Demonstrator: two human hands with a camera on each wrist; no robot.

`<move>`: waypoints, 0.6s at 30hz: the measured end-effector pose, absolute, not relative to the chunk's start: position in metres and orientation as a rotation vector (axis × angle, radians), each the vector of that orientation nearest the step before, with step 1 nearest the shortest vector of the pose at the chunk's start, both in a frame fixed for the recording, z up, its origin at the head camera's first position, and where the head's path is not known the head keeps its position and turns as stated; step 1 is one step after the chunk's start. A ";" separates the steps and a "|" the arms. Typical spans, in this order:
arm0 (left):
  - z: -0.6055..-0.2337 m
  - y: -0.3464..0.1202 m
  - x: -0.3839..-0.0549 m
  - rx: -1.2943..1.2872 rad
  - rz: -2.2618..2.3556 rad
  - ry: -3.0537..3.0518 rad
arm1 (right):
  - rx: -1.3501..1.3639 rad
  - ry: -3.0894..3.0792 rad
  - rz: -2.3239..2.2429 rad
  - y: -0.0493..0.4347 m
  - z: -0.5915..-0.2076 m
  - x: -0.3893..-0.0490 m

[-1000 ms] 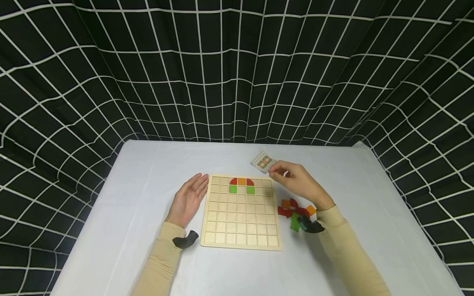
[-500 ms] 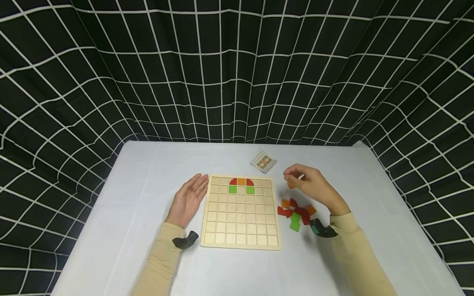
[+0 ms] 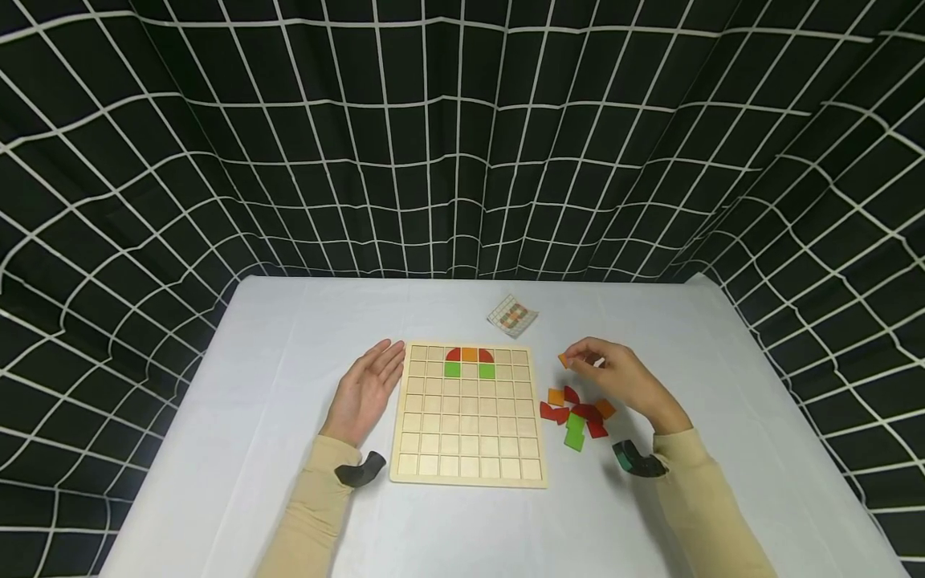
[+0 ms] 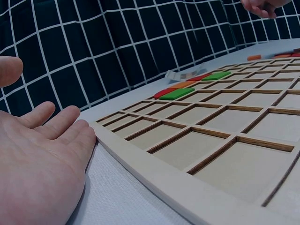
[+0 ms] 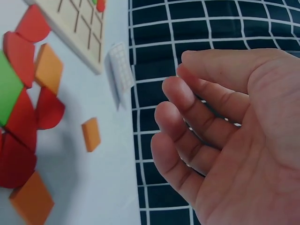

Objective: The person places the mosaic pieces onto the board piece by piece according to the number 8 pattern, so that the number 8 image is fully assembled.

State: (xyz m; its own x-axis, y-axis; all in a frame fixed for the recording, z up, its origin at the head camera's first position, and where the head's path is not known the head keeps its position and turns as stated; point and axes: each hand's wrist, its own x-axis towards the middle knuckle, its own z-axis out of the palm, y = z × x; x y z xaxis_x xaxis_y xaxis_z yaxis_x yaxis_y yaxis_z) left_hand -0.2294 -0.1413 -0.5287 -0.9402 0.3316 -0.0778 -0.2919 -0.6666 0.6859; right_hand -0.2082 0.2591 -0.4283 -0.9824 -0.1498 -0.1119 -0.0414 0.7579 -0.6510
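Observation:
My left hand point(image 3: 367, 392) lies beside the wooden grid board point(image 3: 469, 408), palm turned up and fingers straight, fingertips right at the board's left edge. On the board's far rows sit two red quarter-round tiles, an orange square tile point(image 3: 470, 355) between them, and two green square tiles point(image 4: 177, 93). My right hand point(image 3: 621, 376) hovers past the board's right side, fingers loosely curved and thumb near the index finger, holding nothing. Below its fingertips, one orange tile point(image 5: 91, 134) lies alone on the table, apart from the fingers in the right wrist view.
A loose pile of red, orange and green tiles point(image 3: 574, 433) lies right of the board, close below the right hand. Behind the board is a small pattern card point(image 3: 513, 315). A black curtain with white grid lines point(image 3: 462, 144) surrounds the white table point(image 3: 325, 313).
My right hand has drawn back from beside the pattern card, toward the right and nearer me. The lone orange tile has come into sight under it. My left hand stays put.

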 end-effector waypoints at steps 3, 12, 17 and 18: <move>-0.529 -0.141 -0.229 0.081 2.591 1.053 | -0.147 2.796 -1.010 0.262 -0.432 -0.206; -0.530 -0.142 -0.230 0.086 2.590 1.051 | -0.124 2.771 -0.995 0.270 -0.445 -0.202; -0.531 -0.142 -0.230 0.084 2.596 1.042 | -0.089 2.761 -0.973 0.270 -0.454 -0.200; -0.531 -0.142 -0.230 0.084 2.596 1.041 | -0.082 2.765 -0.962 0.270 -0.456 -0.200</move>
State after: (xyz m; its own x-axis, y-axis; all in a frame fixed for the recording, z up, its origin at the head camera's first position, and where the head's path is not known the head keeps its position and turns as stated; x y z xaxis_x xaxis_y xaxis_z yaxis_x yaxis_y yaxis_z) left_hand -0.2304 -0.1420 -0.5311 -0.9399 0.3340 -0.0710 -0.2906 -0.6732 0.6800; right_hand -0.2001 0.2701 -0.4557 -0.9758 -0.1215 -0.1815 0.0174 0.7851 -0.6191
